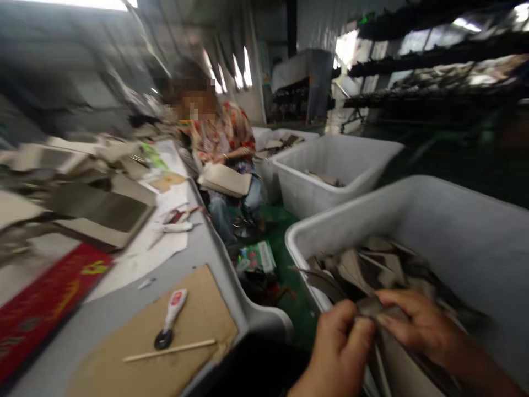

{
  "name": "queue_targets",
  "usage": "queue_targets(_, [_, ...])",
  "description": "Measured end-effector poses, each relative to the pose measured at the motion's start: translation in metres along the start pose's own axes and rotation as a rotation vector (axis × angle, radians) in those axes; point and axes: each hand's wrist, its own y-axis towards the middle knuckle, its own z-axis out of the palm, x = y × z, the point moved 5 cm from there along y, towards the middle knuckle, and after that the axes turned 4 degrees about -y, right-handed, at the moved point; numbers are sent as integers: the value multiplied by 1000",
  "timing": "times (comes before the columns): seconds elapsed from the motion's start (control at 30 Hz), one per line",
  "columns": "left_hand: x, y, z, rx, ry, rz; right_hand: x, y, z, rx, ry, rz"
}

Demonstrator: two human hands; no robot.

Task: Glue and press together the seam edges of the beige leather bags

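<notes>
In the lower right of the head view, my left hand (341,344) pinches the edge of a grey-brown flexible piece (399,358) between thumb and fingers. My right hand (425,328) grips the same piece a little to the right, its thumb on top. The piece looks like leather or thick cloth, with a paler side hanging down between my hands; its exact kind cannot be made out. A thin dark strip (324,281) sticks out to the left above my left hand. Just behind both hands stands a large white bin (417,193) holding several similar pieces (372,264).
Left is a grey table (206,248) with cardboard (198,309), a white-handled tool (176,309), a wooden stick (169,351), a white tube (177,227), a red box (45,314) and piled pieces (99,204). Ahead sits a co-worker (225,138) near another bin (326,193).
</notes>
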Motion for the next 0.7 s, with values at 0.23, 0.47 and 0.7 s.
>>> queue_targets(0.23, [-11, -11, 19, 189, 321, 351, 22, -19, -18, 25, -163, -101])
queue_targets(0.47, [-11, -21, 29, 165, 365, 462, 34, -29, -26, -51, -149, -276])
queue_targets(0.7, [-25, -7, 51, 152, 327, 399, -14, -40, -47, -171, 45, 109])
